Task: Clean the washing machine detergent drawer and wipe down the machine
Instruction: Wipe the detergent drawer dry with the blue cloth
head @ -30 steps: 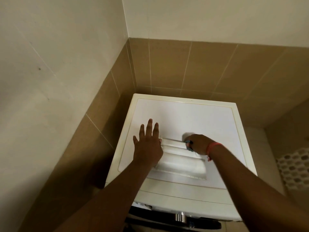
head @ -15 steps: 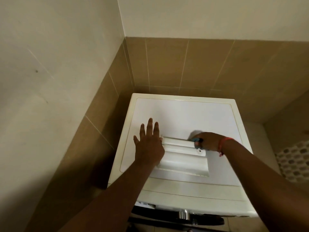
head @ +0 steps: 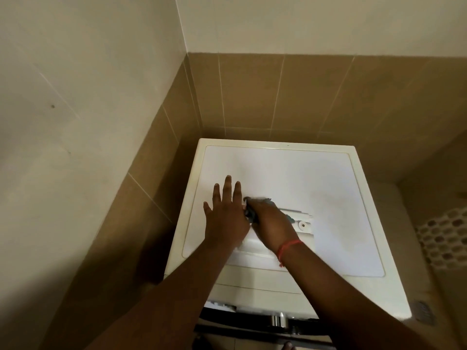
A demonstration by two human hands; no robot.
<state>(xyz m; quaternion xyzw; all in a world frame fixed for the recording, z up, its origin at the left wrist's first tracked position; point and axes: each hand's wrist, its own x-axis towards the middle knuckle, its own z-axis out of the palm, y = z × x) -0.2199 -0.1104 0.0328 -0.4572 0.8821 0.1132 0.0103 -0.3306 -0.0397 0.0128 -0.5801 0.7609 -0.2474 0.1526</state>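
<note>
The left hand [head: 225, 218] lies flat on the white top of the washing machine [head: 328, 198], fingers straight and spread, its heel on the left end of the detergent drawer [head: 255, 251], which lies on the machine's top toward the front edge; just beside it, touching at the knuckles, the right hand [head: 271, 224] is curled round a dark teal cloth [head: 251, 212], bunched and blurred, pressed on the drawer's far left corner; a red thread bracelet [head: 288, 248] circles the right wrist; the drawer's right end shows bare beyond the right hand, with a small round fitting [head: 302, 225] on it; the machine stands in a corner of brown wall tiles [head: 252, 97], pale wall above; at the far right edge a white honeycomb-patterned panel [head: 444, 238] shows.

Half a second ago the right hand and its cloth were at the drawer's right end, well apart from the left hand; now they have crossed the drawer's far edge to its left end and meet the left hand; the left hand has stayed flat in the same place on the top.
</note>
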